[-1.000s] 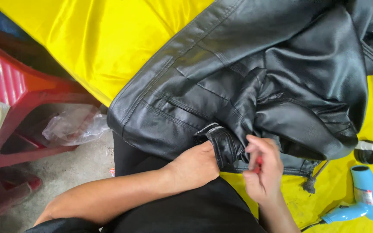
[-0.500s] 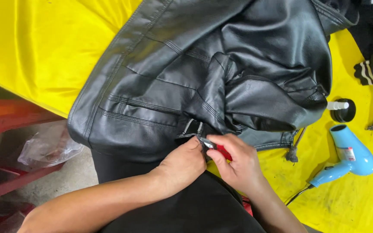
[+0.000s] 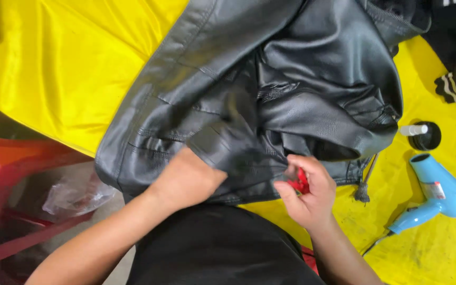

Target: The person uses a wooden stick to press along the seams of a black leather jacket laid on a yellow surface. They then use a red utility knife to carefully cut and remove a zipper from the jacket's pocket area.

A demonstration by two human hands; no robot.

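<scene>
A black leather jacket [image 3: 270,89] lies crumpled on a yellow cloth [image 3: 59,74] that covers the table. My left hand [image 3: 186,177] presses on the jacket's lower edge, with its fingers tucked under a fold of leather. My right hand [image 3: 304,192] is closed on a small red tool [image 3: 299,182] held right against the jacket's hem. Only a bit of the red tool shows between the fingers.
A light blue hair dryer [image 3: 439,192] lies on the cloth at the right, with a black round container [image 3: 426,136] and a white-capped item just above it. A dark brush [image 3: 364,187] rests near the hem. A red plastic chair [image 3: 6,184] with a clear bag [image 3: 77,192] stands at the left.
The view has shifted, so the jacket sits higher and further right. My left hand has slid under a fold of leather; my right hand stays at the hem with the red tool.
</scene>
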